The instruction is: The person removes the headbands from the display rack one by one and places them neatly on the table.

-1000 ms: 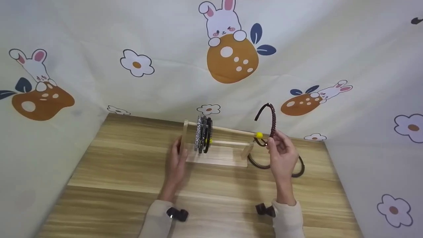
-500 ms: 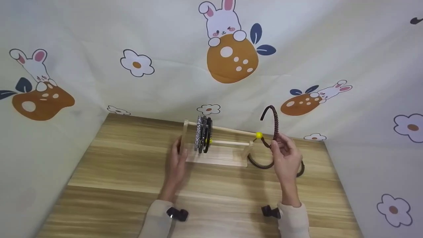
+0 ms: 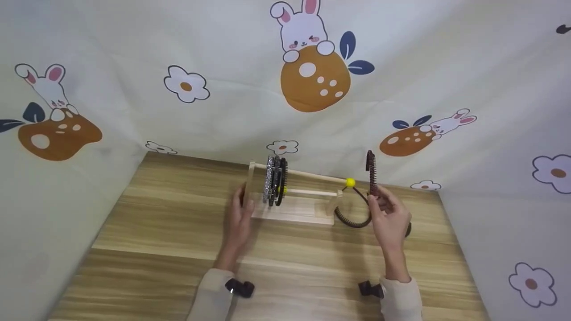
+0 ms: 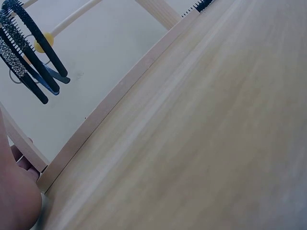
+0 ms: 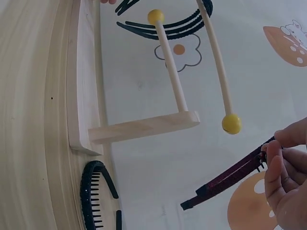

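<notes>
Rotated since earlier, dark red headband (image 3: pixel 371 171) now stands edge-on, right of centre, beside rack's yellow knob (image 3: pixel 350 182). Right hand (image 3: pixel 389 218) pinches its lower arm; light, springy, toothed. Left hand (image 3: pixel 237 218) braces wooden rack (image 3: pixel 292 213), fingers hidden.

Dark headbands (image 4: pixel 29 52) hang on a rod (yellow-tipped) above the wooden stand base (image 4: pixel 120 91), fingers (image 4: pixel 17 191) touching it.

Left hand (image 3: pixel 238 218): stretched forward, fingers straight, palm side low over the surface, thumb up.
Right hand (image 3: pixel 389 217): raised, fingers (image 5: pixel 276 165) curled, thumb and fingertips pinched together in a grip.
Forearms: both in pale sleeves, running forward side by side, well apart.
</notes>
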Motion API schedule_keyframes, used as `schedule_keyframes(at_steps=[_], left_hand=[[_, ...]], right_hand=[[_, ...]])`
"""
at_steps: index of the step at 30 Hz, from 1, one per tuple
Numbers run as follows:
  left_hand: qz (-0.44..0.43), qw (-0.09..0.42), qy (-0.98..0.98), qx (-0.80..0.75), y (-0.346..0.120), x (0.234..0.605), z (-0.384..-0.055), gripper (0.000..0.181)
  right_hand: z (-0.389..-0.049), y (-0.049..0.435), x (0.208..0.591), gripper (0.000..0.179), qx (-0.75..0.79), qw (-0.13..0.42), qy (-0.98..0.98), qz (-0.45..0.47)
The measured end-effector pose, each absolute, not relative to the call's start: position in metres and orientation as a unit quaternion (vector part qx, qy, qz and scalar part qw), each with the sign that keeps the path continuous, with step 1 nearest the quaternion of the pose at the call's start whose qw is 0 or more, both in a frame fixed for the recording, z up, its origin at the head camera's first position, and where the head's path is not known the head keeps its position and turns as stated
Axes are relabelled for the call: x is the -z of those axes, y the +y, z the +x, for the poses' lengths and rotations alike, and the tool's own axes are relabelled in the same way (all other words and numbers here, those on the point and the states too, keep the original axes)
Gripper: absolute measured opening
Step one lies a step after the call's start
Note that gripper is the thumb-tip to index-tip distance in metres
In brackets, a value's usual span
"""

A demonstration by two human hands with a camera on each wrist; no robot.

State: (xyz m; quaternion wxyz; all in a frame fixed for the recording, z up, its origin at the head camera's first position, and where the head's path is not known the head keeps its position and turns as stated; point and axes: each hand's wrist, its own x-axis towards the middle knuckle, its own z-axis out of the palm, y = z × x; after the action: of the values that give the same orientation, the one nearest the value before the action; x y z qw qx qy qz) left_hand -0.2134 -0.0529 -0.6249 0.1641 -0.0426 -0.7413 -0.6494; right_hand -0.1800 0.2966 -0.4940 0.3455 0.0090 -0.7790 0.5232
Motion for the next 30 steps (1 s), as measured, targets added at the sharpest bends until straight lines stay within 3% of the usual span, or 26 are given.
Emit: schedule_keyframes(at_steps=[23,30], left_hand=[[-0.038,0.153,-0.737,0.657,-0.053,0.626,-0.214,0.057],[-0.04,0.161,-0.74,0.652,-0.053,0.628,-0.214,0.059]], right_hand=[[-0.168,0.328,0.518,0.027,-0.456,0.336,-0.822,-0.054],[-0.165,0.341,0.523,0.02,-0.443,0.316,-0.837,-0.064]])
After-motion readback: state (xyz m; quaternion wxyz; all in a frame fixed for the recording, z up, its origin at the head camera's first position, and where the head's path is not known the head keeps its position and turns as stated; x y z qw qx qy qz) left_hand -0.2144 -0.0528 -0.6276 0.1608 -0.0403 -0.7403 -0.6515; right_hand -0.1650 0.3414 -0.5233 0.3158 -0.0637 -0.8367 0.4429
